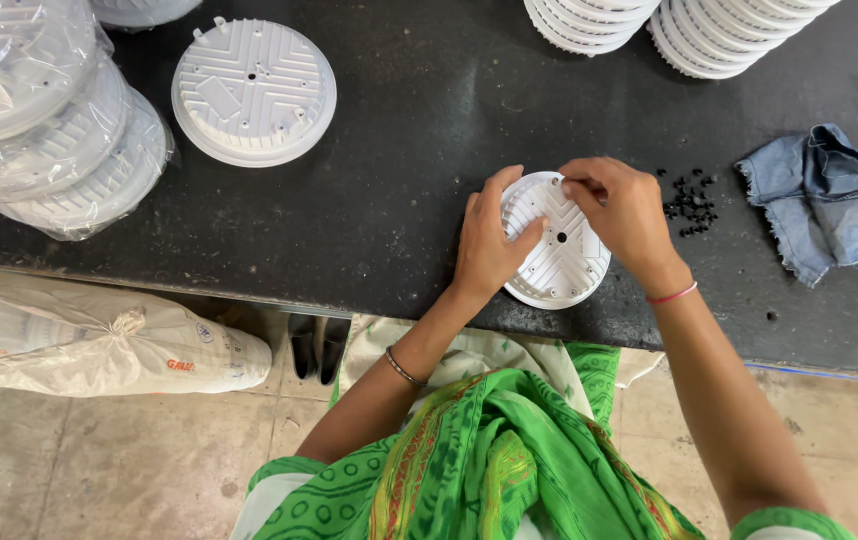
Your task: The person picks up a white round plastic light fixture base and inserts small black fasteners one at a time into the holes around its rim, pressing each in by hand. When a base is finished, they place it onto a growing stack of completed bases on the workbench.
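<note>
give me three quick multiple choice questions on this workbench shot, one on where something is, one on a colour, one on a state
1. Where do the small black pieces lie?
A. just beyond the right hand, toward the denim cloth
B. on the floor
C. inside the plastic bag

2. What colour is the ribbed round disc under the hands?
A. black
B. white
C. green

3. How is the left hand placed?
A. raised clear of the bench
B. gripping the denim cloth
C. resting on the disc's left edge

Answers: 1 A, the black bits sit on the dark bench between the hand and the cloth; 2 B, its ribs and rim show white; 3 C, its fingers lie across the disc's left side.
</note>
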### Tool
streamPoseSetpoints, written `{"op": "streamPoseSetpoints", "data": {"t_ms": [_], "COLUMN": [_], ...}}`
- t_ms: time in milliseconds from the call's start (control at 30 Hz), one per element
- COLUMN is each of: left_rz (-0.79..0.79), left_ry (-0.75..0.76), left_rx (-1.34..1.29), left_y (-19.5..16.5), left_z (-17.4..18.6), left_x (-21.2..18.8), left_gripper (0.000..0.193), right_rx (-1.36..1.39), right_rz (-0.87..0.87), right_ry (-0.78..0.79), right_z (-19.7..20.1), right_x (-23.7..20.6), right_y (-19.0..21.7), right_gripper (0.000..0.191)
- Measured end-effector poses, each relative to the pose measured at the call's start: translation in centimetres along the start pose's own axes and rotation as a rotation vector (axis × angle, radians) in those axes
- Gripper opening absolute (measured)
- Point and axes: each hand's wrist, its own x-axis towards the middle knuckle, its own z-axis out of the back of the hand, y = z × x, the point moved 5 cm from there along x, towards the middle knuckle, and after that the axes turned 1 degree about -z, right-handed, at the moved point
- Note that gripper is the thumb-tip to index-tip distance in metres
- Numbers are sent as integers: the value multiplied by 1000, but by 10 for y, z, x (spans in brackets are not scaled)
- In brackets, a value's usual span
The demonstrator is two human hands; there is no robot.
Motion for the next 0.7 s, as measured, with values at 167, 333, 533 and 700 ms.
{"op": "streamPoseSetpoints", "data": {"t_ms": [167,333,533,700], "left_rz": [5,4,45,48], "left_ry": [11,11,33,35], "left_rx": [15,21,26,13], "left_y": [2,1,2,1], "left_z": [-2,-2,-4,-4], "left_x": [0,0,0,0], "left_gripper": [69,68,69,68], "right_rx": [-91,-93,-71,-7], "right_rz": [-51,46,28,-34], "right_ry": [-16,-48,-51,-59], "right_z": [0,0,-1,0], "right_x": [-8,-12,-13,-12], "right_y": [0,6,3,-6], "right_gripper": [15,16,16,15]}}
